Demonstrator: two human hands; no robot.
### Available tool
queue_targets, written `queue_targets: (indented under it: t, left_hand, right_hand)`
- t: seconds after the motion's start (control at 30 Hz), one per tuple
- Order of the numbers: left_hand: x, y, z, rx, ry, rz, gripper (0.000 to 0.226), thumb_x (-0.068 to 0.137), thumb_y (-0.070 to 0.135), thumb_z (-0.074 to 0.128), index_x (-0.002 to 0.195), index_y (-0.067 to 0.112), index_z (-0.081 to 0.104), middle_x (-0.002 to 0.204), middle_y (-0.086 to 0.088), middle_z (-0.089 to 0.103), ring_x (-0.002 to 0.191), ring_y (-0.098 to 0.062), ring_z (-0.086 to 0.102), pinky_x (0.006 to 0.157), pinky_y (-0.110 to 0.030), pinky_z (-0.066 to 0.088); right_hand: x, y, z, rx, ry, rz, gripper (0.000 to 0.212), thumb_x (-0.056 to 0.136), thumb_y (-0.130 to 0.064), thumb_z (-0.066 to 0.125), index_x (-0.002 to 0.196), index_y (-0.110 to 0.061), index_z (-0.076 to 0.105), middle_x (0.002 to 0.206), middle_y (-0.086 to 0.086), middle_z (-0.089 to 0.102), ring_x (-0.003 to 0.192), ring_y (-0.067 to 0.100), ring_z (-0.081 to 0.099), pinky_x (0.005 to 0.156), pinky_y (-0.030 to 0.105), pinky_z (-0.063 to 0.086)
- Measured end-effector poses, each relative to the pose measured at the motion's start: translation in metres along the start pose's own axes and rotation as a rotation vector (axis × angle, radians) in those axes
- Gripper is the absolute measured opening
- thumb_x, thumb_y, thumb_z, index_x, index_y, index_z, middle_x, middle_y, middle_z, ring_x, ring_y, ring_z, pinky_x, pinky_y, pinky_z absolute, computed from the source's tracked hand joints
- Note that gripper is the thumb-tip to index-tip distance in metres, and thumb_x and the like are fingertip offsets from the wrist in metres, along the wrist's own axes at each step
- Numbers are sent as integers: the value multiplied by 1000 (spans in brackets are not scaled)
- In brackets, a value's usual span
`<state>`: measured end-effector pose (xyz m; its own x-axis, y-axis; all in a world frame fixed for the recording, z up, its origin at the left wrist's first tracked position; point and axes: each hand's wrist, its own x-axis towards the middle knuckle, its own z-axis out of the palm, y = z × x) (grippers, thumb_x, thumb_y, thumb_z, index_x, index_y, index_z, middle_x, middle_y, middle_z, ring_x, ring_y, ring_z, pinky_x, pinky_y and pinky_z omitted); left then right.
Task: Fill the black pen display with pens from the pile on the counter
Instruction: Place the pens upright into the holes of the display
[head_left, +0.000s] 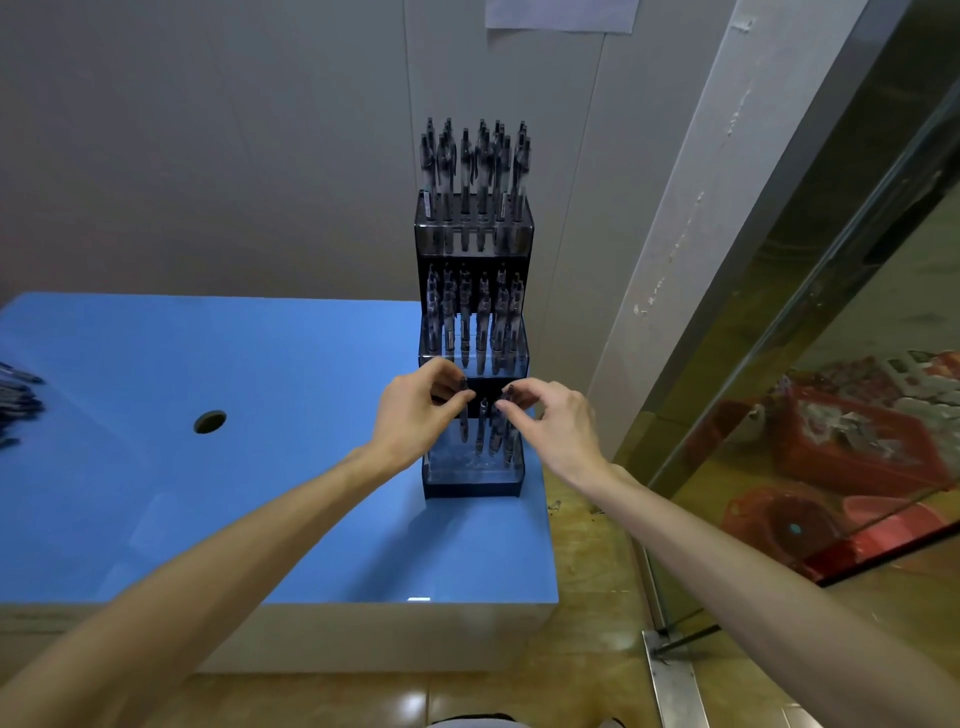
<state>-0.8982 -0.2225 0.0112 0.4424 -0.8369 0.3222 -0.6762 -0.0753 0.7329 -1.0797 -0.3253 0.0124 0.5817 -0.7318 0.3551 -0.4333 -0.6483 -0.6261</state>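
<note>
A black three-tier pen display (474, 488) stands at the right end of the blue counter (208, 509). Its top and middle tiers are packed with upright pens. The bottom tier holds several pens toward its right side. My left hand (415, 415) pinches a pen (463, 415) upright over the left part of the bottom tier. My right hand (550, 421) pinches the top of another pen (505, 410) standing in that tier. A pile of dark pens (18, 402) lies at the counter's far left edge, partly cut off by the frame.
A round hole (210, 421) is set in the counter left of the display. A grey wall rises behind. Right of the counter is a white pillar (691, 260), a glass panel with red items (852, 457) behind it, and a tiled floor.
</note>
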Motion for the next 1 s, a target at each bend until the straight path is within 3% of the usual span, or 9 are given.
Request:
queue_targets:
  t: [0.27,0.43,0.7,0.87,1.0]
  left_hand:
    - [3,-6,2,116,-120,-21,20,87,32,81,90,24,63,81,16,71,76,2,67,75,-35,60]
    - [3,-17,8,167,-161,-74,20,87,35,79,89,28,60,84,17,70,77,1,66,72,-33,58]
    - [5,-22,19,265,-181,-96,21,88,40,75,91,29,58,84,17,70,79,-7,66,68,-30,52]
    - [1,-24,25,223,-151,-109,22,88,38,75,90,30,55,83,16,70,78,-7,66,66,-30,52]
    - [4,-24,23,227,-150,-120,24,88,39,76,91,29,55,83,14,70,78,-11,67,67,-31,53]
  right_hand:
    - [4,-1,2,-37,-10,-19,23,90,-38,76,108,-25,76,93,-13,73,89,7,66,81,32,55]
    - [0,10,10,-160,-136,-24,22,89,-44,75,105,-29,77,96,-9,74,93,12,64,80,33,52]
    - [-12,18,26,-298,-40,-204,25,88,-31,79,108,-15,76,96,-4,70,87,18,64,63,32,54]
    - [-22,21,26,-178,-13,-189,40,93,-32,74,127,-14,67,116,-5,65,104,11,62,77,25,53]
    - [-22,19,20,-175,-4,-207,34,93,-29,73,123,-15,68,118,-6,62,109,11,58,78,24,53]
